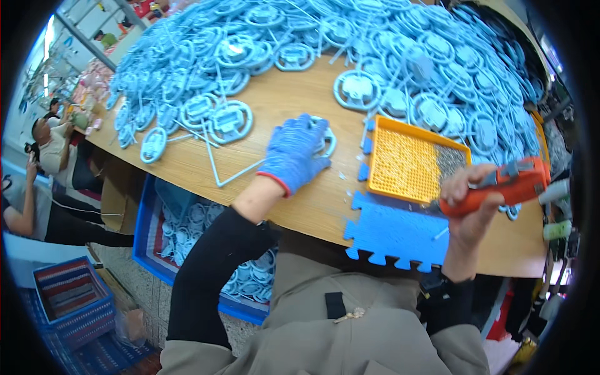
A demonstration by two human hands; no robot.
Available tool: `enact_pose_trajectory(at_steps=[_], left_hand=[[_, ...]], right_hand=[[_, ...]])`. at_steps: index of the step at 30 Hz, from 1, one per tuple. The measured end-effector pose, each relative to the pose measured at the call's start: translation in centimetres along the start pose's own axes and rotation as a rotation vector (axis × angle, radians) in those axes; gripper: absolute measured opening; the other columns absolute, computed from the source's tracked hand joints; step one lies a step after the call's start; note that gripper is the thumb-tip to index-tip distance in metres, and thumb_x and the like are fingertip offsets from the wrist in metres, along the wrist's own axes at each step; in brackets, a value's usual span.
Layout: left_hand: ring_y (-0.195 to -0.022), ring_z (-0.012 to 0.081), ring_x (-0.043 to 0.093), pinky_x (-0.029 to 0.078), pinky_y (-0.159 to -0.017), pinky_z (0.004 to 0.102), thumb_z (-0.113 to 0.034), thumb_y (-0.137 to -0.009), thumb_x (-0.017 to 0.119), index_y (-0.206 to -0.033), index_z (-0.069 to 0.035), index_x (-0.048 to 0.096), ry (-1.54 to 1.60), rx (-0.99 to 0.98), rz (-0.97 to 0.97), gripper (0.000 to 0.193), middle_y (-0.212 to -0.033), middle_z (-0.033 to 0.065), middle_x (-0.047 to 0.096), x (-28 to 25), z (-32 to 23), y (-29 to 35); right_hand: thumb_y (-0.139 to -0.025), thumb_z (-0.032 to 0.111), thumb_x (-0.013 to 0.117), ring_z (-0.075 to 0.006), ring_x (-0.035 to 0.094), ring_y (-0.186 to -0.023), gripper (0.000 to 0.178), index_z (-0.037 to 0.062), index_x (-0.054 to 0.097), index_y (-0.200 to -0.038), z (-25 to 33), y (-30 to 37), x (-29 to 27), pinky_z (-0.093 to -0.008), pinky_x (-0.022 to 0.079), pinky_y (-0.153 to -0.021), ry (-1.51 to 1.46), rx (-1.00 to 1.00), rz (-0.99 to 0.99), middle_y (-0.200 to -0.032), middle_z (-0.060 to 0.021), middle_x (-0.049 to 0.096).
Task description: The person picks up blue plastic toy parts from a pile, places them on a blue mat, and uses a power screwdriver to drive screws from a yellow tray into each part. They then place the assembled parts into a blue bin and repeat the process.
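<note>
While the left hand (pixel 292 153), in a blue glove with a red cuff edge, lies palm down near the middle of the frame, its 4 fingers point toward the upper right, close together, and its thumb stands apart toward the right. Under and beside them is a light blue ring-shaped part (pixel 332 142), flat on the tabletop (pixel 300 94), its right edge showing past the glove; whether the fingers pinch it or only rest on it, I cannot tell.

At right of the frame, the bare right hand (pixel 469 226) has its fingers wrapped around an orange-red handheld tool (pixel 525 179), whose narrow end points left, near the lower right corner of a yellow tray (pixel 373 165). That tray bears many small pale yellow pieces (pixel 403 162) and, at its right end, small grey metallic pieces (pixel 449 161). Just below it lies a blue foam mat (pixel 394 231) with jigsaw edges, 1 small light blue piece (pixel 441 234) on it.

Across the top of the frame spreads a large pile of similar light blue parts (pixel 234 53). At lower left, a blue crate (pixel 142 219) holds more of them; farther left stands another blue crate (pixel 75 306). At the left edge, 2 people (pixel 57 150) sit side by side.
</note>
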State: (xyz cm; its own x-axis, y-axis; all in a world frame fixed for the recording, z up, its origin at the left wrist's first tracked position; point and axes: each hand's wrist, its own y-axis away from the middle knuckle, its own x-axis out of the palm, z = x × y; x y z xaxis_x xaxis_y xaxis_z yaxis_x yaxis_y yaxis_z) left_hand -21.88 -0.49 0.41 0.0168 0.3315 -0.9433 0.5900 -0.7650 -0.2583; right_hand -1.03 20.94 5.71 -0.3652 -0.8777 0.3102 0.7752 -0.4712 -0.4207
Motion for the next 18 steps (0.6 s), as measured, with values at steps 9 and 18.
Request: enact_pose_trajectory(at_steps=[9, 18], left_hand=[[-0.099, 0.0338, 0.057, 0.048, -0.082, 0.0433, -0.028, -0.078, 0.067, -0.122, -0.012, 0.054, -0.062, 0.075, 0.153, 0.049, -0.106, 0.0160, 0.057, -1.5, 1.1, -0.4], [-0.120, 0.0328, 0.047, 0.041, -0.093, 0.0495, -0.028, -0.075, 0.066, -0.129, -0.017, 0.051, -0.558, 0.094, -0.260, 0.057, -0.131, 0.0143, 0.050, -3.4, 5.2, -9.1]], right_hand=[[-0.080, 0.061, 0.063, -0.0106, 0.046, -0.053, 0.058, 0.0074, 0.045, -0.091, -0.1, 0.4, 0.5, -0.0249, 0.041, -0.048, 0.031, -0.019, -0.021, -0.064, -0.0013, 0.048], [-0.080, 0.061, 0.063, -0.0119, 0.048, -0.051, 0.058, 0.0070, 0.046, -0.091, 0.3, -0.5, 0.3, -0.0262, 0.042, -0.047, 0.001, -0.035, -0.052, -0.063, -0.0025, 0.049]])
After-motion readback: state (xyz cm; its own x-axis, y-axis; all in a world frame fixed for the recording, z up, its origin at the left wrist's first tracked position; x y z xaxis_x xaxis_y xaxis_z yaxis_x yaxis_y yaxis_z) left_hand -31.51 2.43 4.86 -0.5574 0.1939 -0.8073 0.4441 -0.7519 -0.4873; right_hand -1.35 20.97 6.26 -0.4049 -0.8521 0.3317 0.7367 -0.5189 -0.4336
